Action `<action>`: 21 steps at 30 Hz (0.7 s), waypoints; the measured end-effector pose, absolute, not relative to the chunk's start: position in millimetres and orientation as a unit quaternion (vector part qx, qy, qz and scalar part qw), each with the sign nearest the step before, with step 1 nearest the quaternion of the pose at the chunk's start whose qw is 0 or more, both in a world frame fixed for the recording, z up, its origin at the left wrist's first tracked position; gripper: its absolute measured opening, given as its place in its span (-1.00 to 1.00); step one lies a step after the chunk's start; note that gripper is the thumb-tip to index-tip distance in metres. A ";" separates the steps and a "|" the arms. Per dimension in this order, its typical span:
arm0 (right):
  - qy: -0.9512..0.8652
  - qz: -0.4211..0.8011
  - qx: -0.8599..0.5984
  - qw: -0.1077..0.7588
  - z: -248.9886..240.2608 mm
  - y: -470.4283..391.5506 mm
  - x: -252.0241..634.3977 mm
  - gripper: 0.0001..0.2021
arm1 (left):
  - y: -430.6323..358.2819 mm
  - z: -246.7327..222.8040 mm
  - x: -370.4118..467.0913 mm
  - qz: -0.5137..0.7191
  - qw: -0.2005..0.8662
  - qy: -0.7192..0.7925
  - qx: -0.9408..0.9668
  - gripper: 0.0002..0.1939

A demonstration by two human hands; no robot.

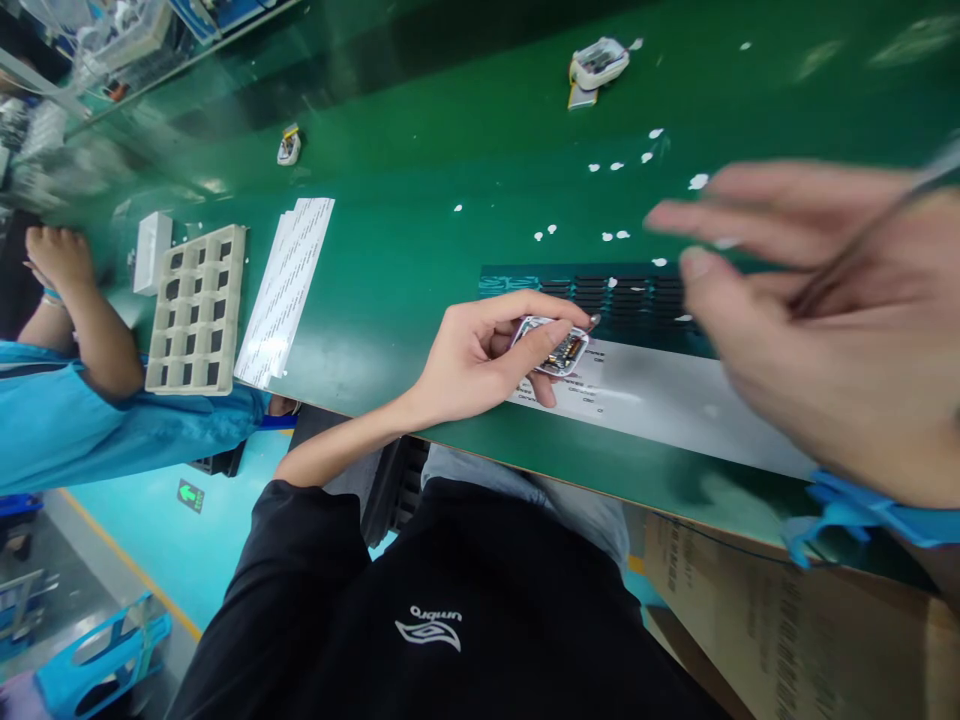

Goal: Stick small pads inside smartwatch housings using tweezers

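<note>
A small white device with its circuit board exposed (555,347) is gripped by my left hand (487,355), thumb across its face, above a white label sheet (667,395). Beside that sheet a dark sheet with black strips (630,305) lies on the green table. My right hand (832,270) is raised at the right, blurred, with a thin dark tool (862,245) held across the palm; its index finger and thumb are apart. A blue band (877,515) circles the right wrist. Small white pieces (699,182) are scattered on the table near my right hand.
Two similar devices lie farther back, one at top centre (600,65) and one at left (289,147). White label sheets (289,285), a beige compartment tray (196,310) and a white box (152,252) stand left. Another person's arms (90,300) rest at the table edge.
</note>
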State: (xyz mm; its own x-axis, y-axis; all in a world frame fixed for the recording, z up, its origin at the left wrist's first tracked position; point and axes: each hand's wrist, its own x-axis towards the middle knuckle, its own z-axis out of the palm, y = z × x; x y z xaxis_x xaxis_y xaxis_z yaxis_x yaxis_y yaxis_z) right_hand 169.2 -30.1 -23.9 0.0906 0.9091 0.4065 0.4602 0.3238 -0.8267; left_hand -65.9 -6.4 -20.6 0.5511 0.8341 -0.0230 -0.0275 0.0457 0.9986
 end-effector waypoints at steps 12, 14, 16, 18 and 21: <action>-0.823 -0.112 -0.414 0.372 -35.1 -35.3 170.3 -0.80 | -5.9 -22.8 -63.6 0.333 0.622 0.367 0.606 -0.63; -0.829 -0.124 -0.399 0.372 -37.1 -36.6 171.0 -0.76 | -7.0 -23.8 -62.1 0.338 0.624 0.368 0.601 -0.64; -0.830 -0.132 -0.406 0.358 -38.6 -37.1 171.7 -0.70 | -7.8 -23.6 -61.5 0.332 0.628 0.367 0.600 -0.64; -0.832 -0.141 -0.414 0.342 -38.5 -36.8 171.5 -0.67 | -8.2 -22.3 -61.7 0.322 0.630 0.371 0.602 -0.63; -0.840 -0.155 -0.396 0.336 -36.8 -36.0 171.5 -0.75 | -8.6 -20.6 -62.3 0.317 0.632 0.367 0.604 -0.61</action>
State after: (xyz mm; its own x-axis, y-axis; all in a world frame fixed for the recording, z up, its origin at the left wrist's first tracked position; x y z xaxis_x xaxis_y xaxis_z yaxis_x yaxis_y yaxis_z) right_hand 171.5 -36.0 -36.8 -0.4605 0.5612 0.6878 0.7695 0.6386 -0.0059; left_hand -62.3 -8.6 -20.6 0.5291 0.8447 -0.0807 0.0416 0.0692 0.9967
